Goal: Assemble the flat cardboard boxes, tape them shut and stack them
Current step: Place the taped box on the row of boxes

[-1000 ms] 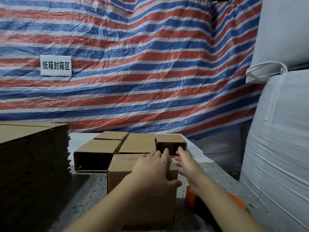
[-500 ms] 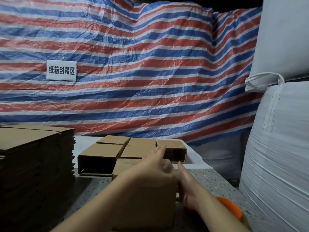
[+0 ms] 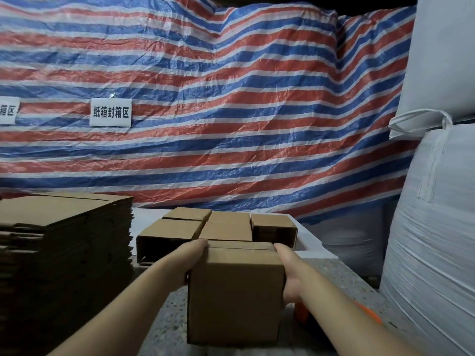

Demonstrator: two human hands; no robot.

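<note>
Lower left of frame: tall stack of flat blanks [image 3: 59, 253], edges facing the camera, standing on the speckled table [image 3: 341, 278]. Upper left, on the striped tarp [image 3: 231, 111]: two white signs with printed characters, one cut by the frame edge [image 3: 7, 110], one whole [image 3: 110, 112].

Centre, behind the hands: group of assembled boxes [image 3: 226, 227] side by side; two show open dark ends toward the camera. They sit partly on a white sheet [image 3: 311, 245].

Lower centre: box [image 3: 234, 299] held between both hands, top flaps folded down, a seam visible near the far edge. Whether it rests on the table or is lifted: cannot tell.

Left hand [image 3: 194, 258] lies flat against the box's left side, fingers straight, tips at the upper far corner. Right hand [image 3: 289, 273] presses the right side, fingers extended along the wall toward the far corner.

Lower right, under the right forearm: orange object [image 3: 367, 313], mostly hidden; identity unclear.

Right edge: large white woven sacks [image 3: 434, 227], one above another.
</note>
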